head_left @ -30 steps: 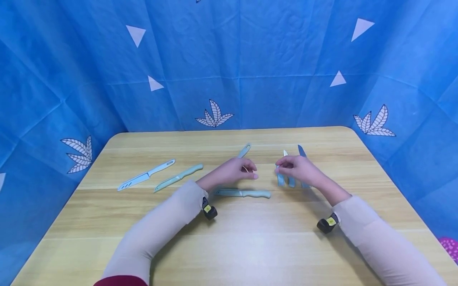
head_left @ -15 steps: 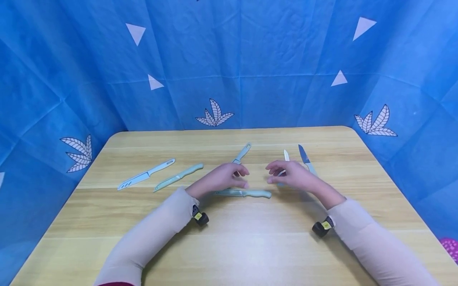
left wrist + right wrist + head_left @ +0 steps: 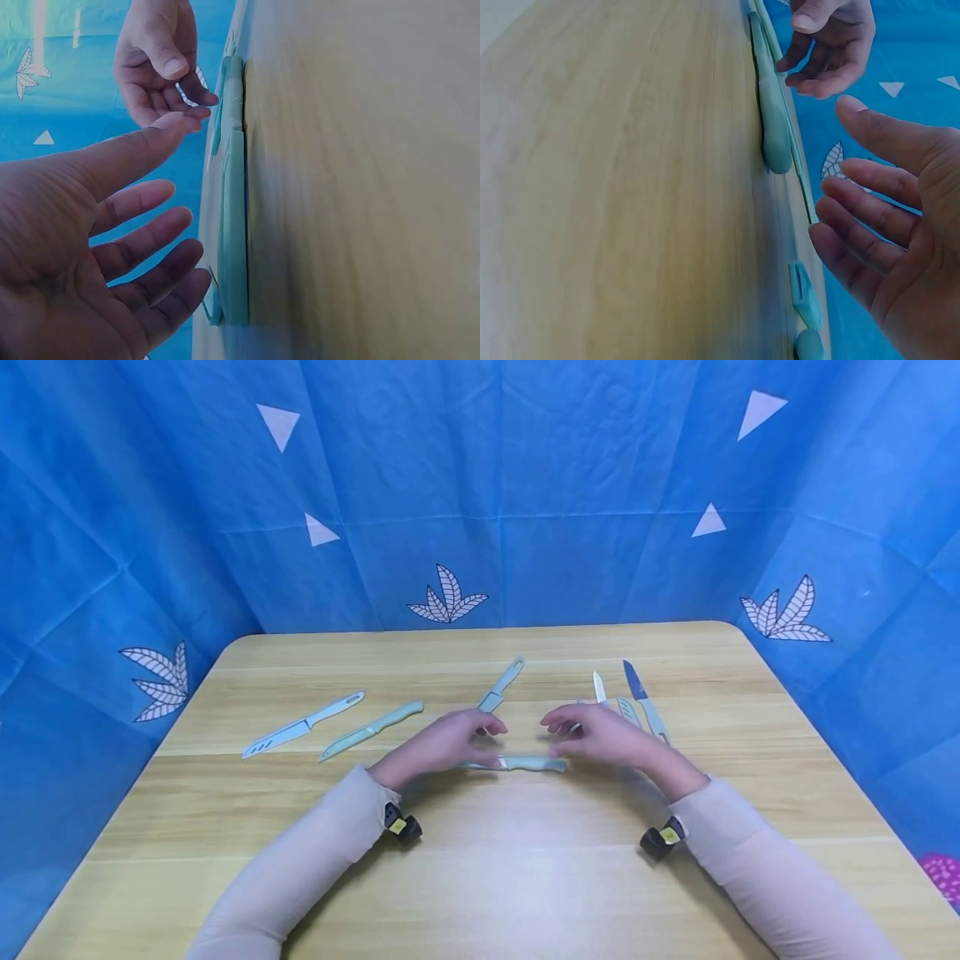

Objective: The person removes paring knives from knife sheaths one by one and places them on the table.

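Observation:
Above the table in the head view, my left hand [image 3: 450, 743] and right hand [image 3: 600, 739] face each other, fingers loosely bent, holding nothing. Below and between them lies a sheathed knife [image 3: 536, 764] with a pale green handle, its sheath partly behind the left fingers. Just beyond the left hand is another light blue-green knife [image 3: 502, 685], its lower end hidden. By the right hand are a small bare-bladed knife [image 3: 599, 685], a slotted blade sheath [image 3: 628, 711] and a dark-bladed knife [image 3: 637, 682]. The left wrist view shows the sheathed knife [image 3: 235, 217] beside the left fingertips.
Two more sheathed knives, one light blue [image 3: 303, 725] and one green [image 3: 372, 730], lie on the left of the wooden table [image 3: 510, 877]. A blue patterned curtain [image 3: 570, 568] stands behind and along both sides. Small cameras are strapped to both wrists.
Both hands have drifted left and slightly toward the body, still empty. The right hand has uncovered more of the right-hand knives and the slotted sheath; the left has uncovered more of the middle knife.

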Demonstrator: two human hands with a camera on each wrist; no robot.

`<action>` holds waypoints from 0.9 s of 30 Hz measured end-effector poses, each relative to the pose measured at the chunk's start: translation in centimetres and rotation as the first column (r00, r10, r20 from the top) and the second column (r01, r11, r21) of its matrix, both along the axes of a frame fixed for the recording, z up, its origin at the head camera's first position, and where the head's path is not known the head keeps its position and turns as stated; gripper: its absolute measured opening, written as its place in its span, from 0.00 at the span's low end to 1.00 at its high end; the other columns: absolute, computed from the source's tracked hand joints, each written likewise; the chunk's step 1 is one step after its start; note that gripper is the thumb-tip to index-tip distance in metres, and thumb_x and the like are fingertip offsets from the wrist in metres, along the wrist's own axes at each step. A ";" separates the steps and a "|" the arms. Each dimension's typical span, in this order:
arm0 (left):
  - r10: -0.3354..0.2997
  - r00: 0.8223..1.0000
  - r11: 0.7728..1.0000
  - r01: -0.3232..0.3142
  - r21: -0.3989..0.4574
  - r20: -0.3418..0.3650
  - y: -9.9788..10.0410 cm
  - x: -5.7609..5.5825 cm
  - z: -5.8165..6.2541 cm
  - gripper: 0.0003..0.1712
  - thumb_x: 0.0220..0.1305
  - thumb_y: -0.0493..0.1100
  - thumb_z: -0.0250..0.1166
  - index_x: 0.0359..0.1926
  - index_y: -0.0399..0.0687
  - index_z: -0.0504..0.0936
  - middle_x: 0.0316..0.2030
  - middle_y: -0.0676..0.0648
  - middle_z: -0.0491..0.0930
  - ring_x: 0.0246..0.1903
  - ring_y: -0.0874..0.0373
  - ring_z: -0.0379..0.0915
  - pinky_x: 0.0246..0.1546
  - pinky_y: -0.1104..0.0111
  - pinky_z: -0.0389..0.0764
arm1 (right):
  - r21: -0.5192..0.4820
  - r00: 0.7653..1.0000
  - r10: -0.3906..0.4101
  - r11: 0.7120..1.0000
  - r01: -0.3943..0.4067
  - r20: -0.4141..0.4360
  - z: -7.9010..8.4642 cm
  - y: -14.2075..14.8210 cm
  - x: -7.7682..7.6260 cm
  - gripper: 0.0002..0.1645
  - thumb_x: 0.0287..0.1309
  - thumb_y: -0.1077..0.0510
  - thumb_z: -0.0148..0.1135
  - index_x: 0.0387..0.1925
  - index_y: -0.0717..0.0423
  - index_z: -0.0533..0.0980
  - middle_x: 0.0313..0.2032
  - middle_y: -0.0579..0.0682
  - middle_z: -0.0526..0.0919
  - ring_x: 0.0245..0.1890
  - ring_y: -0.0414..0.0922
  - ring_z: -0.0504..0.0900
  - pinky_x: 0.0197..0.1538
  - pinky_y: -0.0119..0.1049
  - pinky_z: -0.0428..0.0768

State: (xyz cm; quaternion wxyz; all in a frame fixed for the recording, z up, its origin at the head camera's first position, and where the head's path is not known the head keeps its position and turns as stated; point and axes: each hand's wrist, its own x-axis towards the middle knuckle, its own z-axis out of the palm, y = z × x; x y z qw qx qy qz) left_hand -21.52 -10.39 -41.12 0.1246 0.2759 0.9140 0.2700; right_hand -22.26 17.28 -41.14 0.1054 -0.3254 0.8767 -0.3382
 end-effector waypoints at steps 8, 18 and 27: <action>-0.004 1.000 0.999 0.003 -0.046 -0.020 -0.8 0.5 -0.1 0.33 0.52 0.50 0.77 0.59 0.49 0.78 0.53 0.52 0.79 0.53 0.57 0.74 0.59 0.64 0.74 | 0.040 0.999 0.030 0.999 -0.030 -0.011 -0.3 -0.6 0.1 0.32 0.54 0.47 0.73 0.57 0.56 0.77 0.47 0.48 0.84 0.47 0.45 0.81 0.52 0.44 0.81; -0.026 0.999 0.996 0.023 -0.083 -0.037 -1.6 0.9 -0.5 0.31 0.53 0.50 0.76 0.58 0.51 0.80 0.52 0.53 0.80 0.54 0.57 0.74 0.58 0.63 0.74 | 0.071 0.998 0.035 0.997 -0.038 0.043 -0.7 -1.4 0.3 0.30 0.55 0.51 0.72 0.59 0.54 0.77 0.52 0.46 0.83 0.55 0.45 0.79 0.59 0.45 0.78; -0.065 0.996 0.997 0.062 -0.040 -0.060 -2.5 1.0 -1.0 0.28 0.54 0.46 0.75 0.57 0.50 0.82 0.49 0.55 0.81 0.46 0.62 0.75 0.51 0.69 0.77 | 0.067 0.998 0.050 0.996 -0.052 0.025 -1.2 -1.6 0.2 0.26 0.54 0.52 0.73 0.55 0.53 0.80 0.49 0.44 0.84 0.49 0.42 0.82 0.55 0.40 0.81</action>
